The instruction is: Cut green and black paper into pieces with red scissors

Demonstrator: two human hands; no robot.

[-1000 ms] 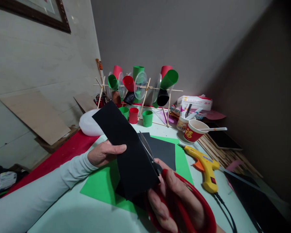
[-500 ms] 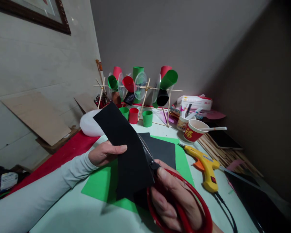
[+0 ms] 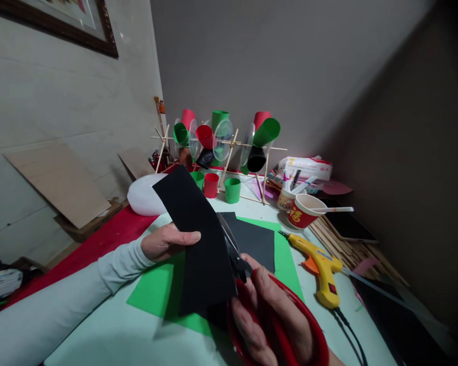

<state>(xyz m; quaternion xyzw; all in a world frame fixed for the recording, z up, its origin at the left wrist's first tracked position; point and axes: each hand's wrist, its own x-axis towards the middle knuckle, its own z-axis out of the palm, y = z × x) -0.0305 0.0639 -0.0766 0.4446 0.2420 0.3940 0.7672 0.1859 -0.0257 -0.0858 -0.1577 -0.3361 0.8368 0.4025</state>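
My left hand pinches a strip of black paper by its left edge, thumb on top. The strip is held tilted above the table. My right hand grips red-handled scissors, with fingers through the loops. Their blades lie along the strip's right edge; whether they are cutting at this instant I cannot tell. Beneath the strip, another sheet of black paper rests on a green sheet.
A yellow glue gun lies at the right with its cord. Behind it stand a red paper cup and a cup of pens. At the back is a stick frame bearing coloured paper cups and clear discs, with small cups before it.
The scissors have opened somewhat wider and shifted slightly down and left along the strip's edge. My left hand keeps its hold. The whole view has shifted slightly.
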